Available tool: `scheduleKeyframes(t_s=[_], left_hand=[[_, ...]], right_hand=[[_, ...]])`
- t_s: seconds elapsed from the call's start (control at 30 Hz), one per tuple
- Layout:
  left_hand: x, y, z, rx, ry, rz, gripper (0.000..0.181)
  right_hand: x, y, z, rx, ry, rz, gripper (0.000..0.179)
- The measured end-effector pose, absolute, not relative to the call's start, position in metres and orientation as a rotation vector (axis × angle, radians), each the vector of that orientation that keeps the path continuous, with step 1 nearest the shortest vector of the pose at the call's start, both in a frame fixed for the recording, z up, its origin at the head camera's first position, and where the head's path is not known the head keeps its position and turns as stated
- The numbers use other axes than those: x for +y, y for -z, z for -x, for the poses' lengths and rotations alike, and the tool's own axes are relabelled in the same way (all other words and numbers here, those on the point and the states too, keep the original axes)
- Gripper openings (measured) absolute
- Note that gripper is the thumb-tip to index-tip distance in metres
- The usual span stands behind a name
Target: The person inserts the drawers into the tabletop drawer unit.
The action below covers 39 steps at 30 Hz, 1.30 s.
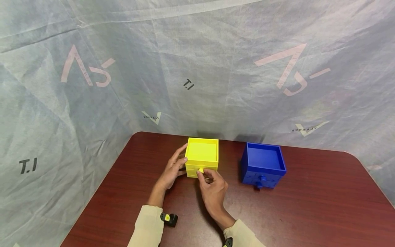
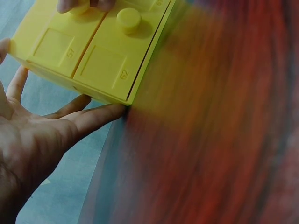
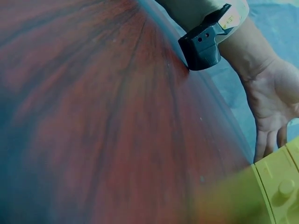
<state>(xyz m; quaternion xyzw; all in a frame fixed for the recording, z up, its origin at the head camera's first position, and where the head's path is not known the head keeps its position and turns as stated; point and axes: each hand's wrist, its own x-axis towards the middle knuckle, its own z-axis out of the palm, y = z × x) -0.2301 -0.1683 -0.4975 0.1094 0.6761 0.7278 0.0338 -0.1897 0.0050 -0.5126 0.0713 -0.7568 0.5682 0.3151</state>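
Note:
A small yellow drawer box [image 1: 202, 161] with an open tray top stands toward the back of the table. My left hand [image 1: 170, 171] rests along its left side, thumb near the top edge and fingers extended against the wall. In the left wrist view the same hand [image 2: 51, 126] touches the box's edge with its fingertips. With thumb and fingers, my right hand [image 1: 213, 190] pinches an upper yellow knob [image 1: 201, 170] on the front. The left wrist view shows another round knob [image 2: 128, 21] on the lower drawer, untouched. Both drawers look closed.
A blue drawer box [image 1: 263, 164] with two knobs stands to the right, apart from the yellow one. The brown wooden table [image 1: 308, 206] ends at a grey fabric wall [image 1: 210, 68]. A black wrist device [image 1: 169, 219] sits on the left sleeve.

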Motion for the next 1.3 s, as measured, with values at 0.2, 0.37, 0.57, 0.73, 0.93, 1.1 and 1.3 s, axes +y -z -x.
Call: scheduleKeyframes(t_s=[0.2,0.37,0.57,0.73,0.93,1.1,1.3], left_hand=[[-0.168,0.498,0.229,2.086,-2.231,-0.328,0.055],[-0.167,0.498,0.230,2.093,-2.224,-0.345,0.055],[-0.172,0.496,0.231,2.239,-2.163,-0.323,0.053],[-0.171,0.486,0.221,2.531,-2.082,-0.222,0.048],[-0.163,0.490,0.210,2.873,-2.078,-0.102,0.039],[-0.155,0.486,0.198,3.210,-1.978,-0.110,0.040],[-0.146,0.478,0.181,3.471,-1.725,-0.188,0.039]], right_hand=[[0.011,0.508,0.186,-1.961,-1.522,-0.197,0.018],[0.018,0.501,0.180,-1.957,-1.518,-0.222,0.011],[0.022,0.497,0.177,-2.008,-1.401,-0.365,0.006],[0.023,0.496,0.176,-2.032,-1.296,-0.491,0.011],[0.026,0.497,0.178,-2.009,-1.260,-0.535,0.015],[0.031,0.497,0.178,-2.032,-1.111,-0.551,0.025],[0.037,0.495,0.180,-2.010,-0.988,-0.600,0.034]])
